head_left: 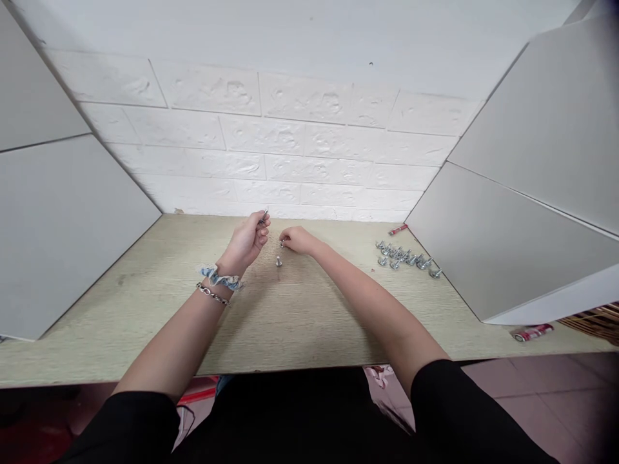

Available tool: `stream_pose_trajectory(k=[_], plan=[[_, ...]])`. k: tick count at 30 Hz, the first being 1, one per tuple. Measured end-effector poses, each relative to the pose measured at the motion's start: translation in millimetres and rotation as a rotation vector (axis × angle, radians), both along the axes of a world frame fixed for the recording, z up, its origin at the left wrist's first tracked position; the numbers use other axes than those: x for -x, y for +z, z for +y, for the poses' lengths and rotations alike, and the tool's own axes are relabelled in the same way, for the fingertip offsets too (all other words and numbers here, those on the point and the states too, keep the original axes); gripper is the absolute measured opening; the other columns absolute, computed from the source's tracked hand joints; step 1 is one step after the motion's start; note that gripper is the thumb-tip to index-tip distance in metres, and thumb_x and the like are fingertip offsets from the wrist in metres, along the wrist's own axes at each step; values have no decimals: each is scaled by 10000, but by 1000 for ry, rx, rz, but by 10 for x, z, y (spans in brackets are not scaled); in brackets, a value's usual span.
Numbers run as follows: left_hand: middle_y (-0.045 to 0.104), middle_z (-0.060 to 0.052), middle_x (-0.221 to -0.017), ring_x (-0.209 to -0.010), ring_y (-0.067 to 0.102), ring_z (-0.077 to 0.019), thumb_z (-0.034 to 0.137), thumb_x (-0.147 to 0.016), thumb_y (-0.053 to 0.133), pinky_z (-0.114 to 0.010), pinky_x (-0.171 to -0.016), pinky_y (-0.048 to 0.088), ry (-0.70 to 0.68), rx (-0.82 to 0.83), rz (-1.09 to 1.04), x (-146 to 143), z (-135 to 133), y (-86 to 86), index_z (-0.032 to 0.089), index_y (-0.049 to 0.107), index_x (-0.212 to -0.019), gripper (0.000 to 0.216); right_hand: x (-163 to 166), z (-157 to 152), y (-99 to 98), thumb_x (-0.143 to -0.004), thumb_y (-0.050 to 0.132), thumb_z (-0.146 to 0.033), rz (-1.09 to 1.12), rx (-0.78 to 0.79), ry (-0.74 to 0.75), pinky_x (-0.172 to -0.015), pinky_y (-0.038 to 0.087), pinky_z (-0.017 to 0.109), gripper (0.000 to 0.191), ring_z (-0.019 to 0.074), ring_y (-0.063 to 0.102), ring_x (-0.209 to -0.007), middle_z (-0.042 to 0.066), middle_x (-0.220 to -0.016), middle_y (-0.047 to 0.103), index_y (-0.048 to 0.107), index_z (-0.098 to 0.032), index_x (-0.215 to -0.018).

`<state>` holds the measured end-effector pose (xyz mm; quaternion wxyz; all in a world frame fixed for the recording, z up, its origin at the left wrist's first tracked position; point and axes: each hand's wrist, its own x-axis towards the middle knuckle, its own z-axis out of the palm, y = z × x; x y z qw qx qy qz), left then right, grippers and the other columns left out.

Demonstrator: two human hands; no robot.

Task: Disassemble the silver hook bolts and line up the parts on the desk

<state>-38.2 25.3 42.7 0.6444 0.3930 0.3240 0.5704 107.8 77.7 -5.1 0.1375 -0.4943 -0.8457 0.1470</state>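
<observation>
Raised a little above the wooden tabletop (290,316), my left hand (248,240) is closed around a shiny metal bolt (264,216), whose end shows between thumb and fingers. My right hand (298,240), to the right of it, pinches a small metal piece (282,243) low over the table; fingertips hide most of it, so its exact kind is unclear. Just in front of both hands, a single bolt (278,261) stands upright on the wood. Farther right lies a loose group of several metal bolts with wide round bases (400,255).
A white brick-patterned wall (309,148) closes off the back. Grey panels flank the table at left (72,238) and right (503,251). A small red item (398,230) lies near the right panel, a red-wrapped tube (533,332) and wicker basket (594,324) by the front right.
</observation>
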Motion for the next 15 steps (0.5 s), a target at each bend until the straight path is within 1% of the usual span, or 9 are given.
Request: stream_pose_trajectory(k=[9, 15], plan=[[516, 43, -637, -440, 393, 4, 271, -711, 621, -111, -384, 300, 13, 2, 76, -38, -31, -23, 130, 552, -741, 160, 10, -3, -17, -757, 568, -112, -47, -24, 44, -777, 384, 240, 211, 156, 573, -868, 91, -966, 673, 686, -119, -932], [522, 37, -635, -445, 405, 1, 277, -717, 616, -109, -396, 311, 0, 12, 103, -45, -32, -41, 132, 562, -739, 156, 7, -17, -27, -754, 554, -123, -51, -36, 26, -753, 387, 238, 205, 156, 573, -846, 89, -963, 671, 687, -128, -909]])
